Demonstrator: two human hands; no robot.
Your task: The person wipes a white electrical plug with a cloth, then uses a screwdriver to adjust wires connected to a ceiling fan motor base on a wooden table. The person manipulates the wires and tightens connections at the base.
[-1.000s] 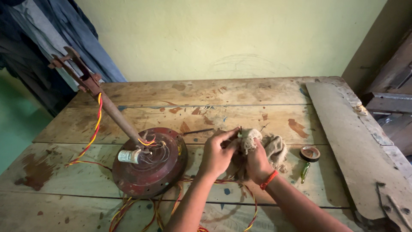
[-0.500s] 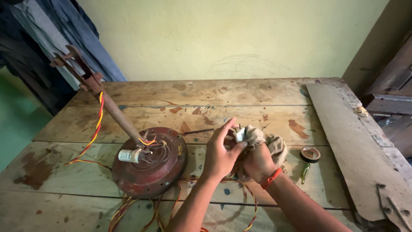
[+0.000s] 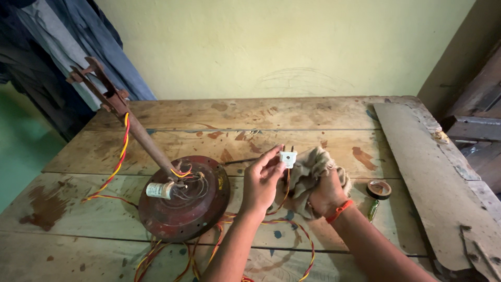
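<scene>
1. The left hand (image 3: 263, 183) holds a small white 2-pin plug (image 3: 287, 157) between thumb and fingertips, closed on its body, with the pins pointing up.
2. The right hand (image 3: 326, 193) is closed around a crumpled beige rag (image 3: 308, 169), which is bunched just beside the plug and seems to touch it.
3. The plug is above the wooden table (image 3: 313, 115), between both hands, to the right of the rusty red ceiling fan motor (image 3: 185, 201).
4. A twisted red and yellow wire (image 3: 292, 230) hangs from the plug and runs in loops on the table toward the motor.
5. To do the wiping well, I think the left fingers should stay on the sides of the plug, so the rag can reach the pins and the face.
6. The wire should stay slack; a pull may strain its joint at the plug.
7. A roll of tape (image 3: 379, 189) and a small green tester (image 3: 372, 210) lie near the right wrist, apart from the rag.
</scene>
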